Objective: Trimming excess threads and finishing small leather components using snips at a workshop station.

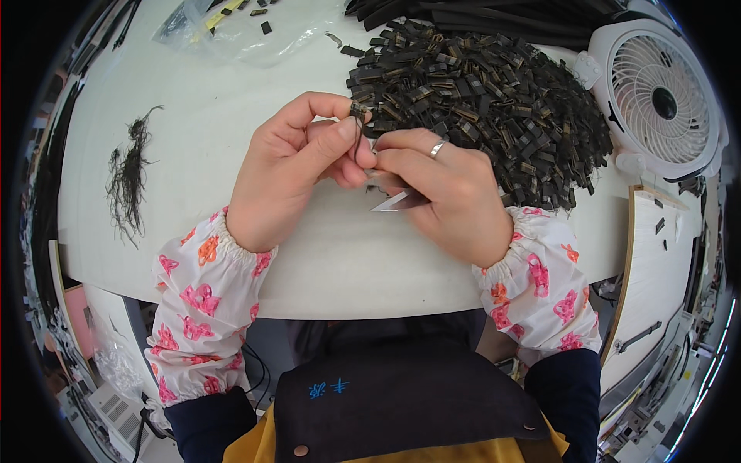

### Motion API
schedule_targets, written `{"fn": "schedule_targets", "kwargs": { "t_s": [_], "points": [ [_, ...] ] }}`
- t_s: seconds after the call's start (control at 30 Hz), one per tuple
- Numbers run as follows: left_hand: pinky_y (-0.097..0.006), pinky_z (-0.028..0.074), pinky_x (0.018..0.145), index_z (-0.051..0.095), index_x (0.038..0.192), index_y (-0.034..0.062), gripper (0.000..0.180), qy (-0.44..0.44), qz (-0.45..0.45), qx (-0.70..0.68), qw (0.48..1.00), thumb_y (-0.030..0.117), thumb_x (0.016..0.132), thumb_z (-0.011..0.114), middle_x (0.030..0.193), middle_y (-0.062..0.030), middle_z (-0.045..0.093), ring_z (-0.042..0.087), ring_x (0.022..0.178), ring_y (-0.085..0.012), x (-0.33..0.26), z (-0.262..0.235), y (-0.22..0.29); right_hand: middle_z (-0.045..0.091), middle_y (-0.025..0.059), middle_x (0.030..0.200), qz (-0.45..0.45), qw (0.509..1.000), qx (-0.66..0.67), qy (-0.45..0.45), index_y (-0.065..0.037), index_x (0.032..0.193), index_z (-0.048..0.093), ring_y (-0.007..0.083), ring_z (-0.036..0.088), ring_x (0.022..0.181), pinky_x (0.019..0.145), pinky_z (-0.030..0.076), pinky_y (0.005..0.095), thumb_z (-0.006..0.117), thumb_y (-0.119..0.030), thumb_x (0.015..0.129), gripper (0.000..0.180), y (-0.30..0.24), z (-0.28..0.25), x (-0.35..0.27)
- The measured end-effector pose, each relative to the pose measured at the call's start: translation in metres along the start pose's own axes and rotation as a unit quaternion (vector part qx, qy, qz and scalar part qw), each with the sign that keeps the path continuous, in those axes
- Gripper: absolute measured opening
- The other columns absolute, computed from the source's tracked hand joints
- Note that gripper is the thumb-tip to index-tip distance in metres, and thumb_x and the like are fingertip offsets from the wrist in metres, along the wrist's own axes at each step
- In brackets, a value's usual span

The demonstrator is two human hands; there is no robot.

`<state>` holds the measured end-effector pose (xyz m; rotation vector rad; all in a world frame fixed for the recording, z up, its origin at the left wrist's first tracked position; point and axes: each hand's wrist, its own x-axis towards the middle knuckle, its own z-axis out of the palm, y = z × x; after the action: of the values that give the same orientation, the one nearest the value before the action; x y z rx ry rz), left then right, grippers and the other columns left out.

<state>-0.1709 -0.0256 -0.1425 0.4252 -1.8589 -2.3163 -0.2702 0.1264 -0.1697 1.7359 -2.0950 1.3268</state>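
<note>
My left hand [289,154] is raised over the white table, thumb and fingers pinching a small black fabric tab [358,110]. A dark thread-like end hangs from the tab between my two hands. In my right hand [455,189], which wears a ring, sits a pair of metal snips [400,202]; a pointed, shiny part of it juts leftward below the fingers. The fingertips of both hands nearly meet, so the exact contact between snips and thread is hidden. Just beyond my right hand lies a large heap of similar black tabs [478,100].
A white fan [664,100] stands right of the heap. Black strips [478,17] lie along the far edge. At the far left are a clear plastic bag [247,42] and several loose tabs. Thread scraps [130,174] lie on the left. A pale board [648,262] adjoins the table's right side.
</note>
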Motion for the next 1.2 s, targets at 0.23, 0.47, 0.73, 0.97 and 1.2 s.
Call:
{"fn": "schedule_targets", "kwargs": {
  "t_s": [0.23, 0.47, 0.73, 0.97, 1.2],
  "points": [
    [-0.019, 0.044, 0.053, 0.053, 0.097, 0.0028, 0.013, 0.002, -0.046, 0.021, 0.999, 0.014, 0.093, 0.049, 0.070, -0.0014, 0.058, 0.052, 0.056, -0.0065, -0.001, 0.002, 0.000, 0.059, 0.0037, 0.069, 0.046, 0.996, -0.045, 0.065, -0.005, 0.093, 0.056, 0.0185, 0.059, 0.052, 0.045, 0.045, 0.0265, 0.076, -0.027, 0.067, 0.040, -0.002, -0.018, 0.012],
    [-0.020, 0.047, 0.055, 0.055, 0.093, 0.0001, 0.011, 0.006, -0.043, -0.002, 0.999, 0.010, 0.090, 0.053, 0.069, -0.0046, 0.062, 0.056, 0.056, -0.0076, 0.000, 0.002, -0.002, 0.047, 0.0026, 0.066, -0.040, 0.979, -0.193, 0.060, -0.008, 0.094, 0.056, 0.0183, 0.056, 0.057, 0.047, 0.044, 0.0299, 0.071, -0.015, 0.063, 0.035, 0.001, -0.016, 0.012],
    [-0.018, 0.044, 0.052, 0.054, 0.092, 0.0020, 0.008, -0.005, -0.056, 0.032, 0.998, 0.010, 0.091, 0.050, 0.068, -0.0021, 0.058, 0.053, 0.056, -0.0056, 0.000, 0.006, -0.006, 0.046, 0.0032, 0.064, -0.053, 0.976, -0.206, 0.039, -0.006, 0.093, 0.056, 0.0172, 0.055, 0.055, 0.046, 0.044, 0.0299, 0.068, -0.013, 0.067, 0.029, 0.000, -0.015, 0.012],
    [-0.018, 0.045, 0.055, 0.056, 0.092, 0.0008, 0.012, -0.047, -0.094, 0.039, 0.994, 0.012, 0.089, 0.056, 0.069, -0.0024, 0.060, 0.055, 0.057, -0.0057, 0.003, -0.005, -0.004, 0.058, 0.0063, 0.074, 0.044, 0.998, -0.015, -0.032, -0.004, 0.095, 0.058, 0.0209, 0.060, 0.061, 0.049, 0.046, 0.0301, 0.067, -0.005, 0.067, 0.029, -0.001, -0.021, 0.007],
    [-0.017, 0.045, 0.056, 0.058, 0.094, 0.0012, 0.014, -0.147, -0.149, 0.043, 0.977, 0.013, 0.088, 0.057, 0.071, -0.0004, 0.060, 0.055, 0.059, -0.0048, 0.005, -0.009, 0.006, 0.062, 0.0057, 0.076, -0.013, 0.993, 0.098, -0.063, -0.008, 0.098, 0.062, 0.0225, 0.062, 0.064, 0.053, 0.048, 0.0293, 0.067, 0.002, 0.067, 0.033, 0.009, -0.023, 0.011]
  ]
}}
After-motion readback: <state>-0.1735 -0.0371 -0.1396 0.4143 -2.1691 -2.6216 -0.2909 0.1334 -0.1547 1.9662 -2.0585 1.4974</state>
